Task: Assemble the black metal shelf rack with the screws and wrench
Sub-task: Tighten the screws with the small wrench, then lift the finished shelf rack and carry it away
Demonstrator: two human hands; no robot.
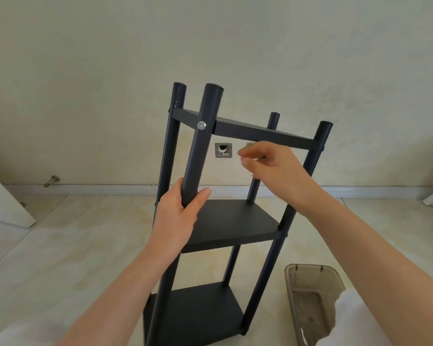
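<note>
A bare room in a home: a cream plastered wall (85,71) meets a pale, marble-patterned tile floor (73,233) along a white baseboard (98,189) behind the black shelf rack (225,221). Directly behind the rack, an uncovered metal wall box (223,150) sits in the plaster. Far to the rack's left, a door stop (51,181) juts from the wall near a white door (3,203). A translucent plastic bin (310,295) stands on the floor just right of the rack.

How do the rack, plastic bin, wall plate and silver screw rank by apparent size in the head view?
Largest first: rack; plastic bin; wall plate; silver screw. The plate is farther off, so true size is unsure.
</note>
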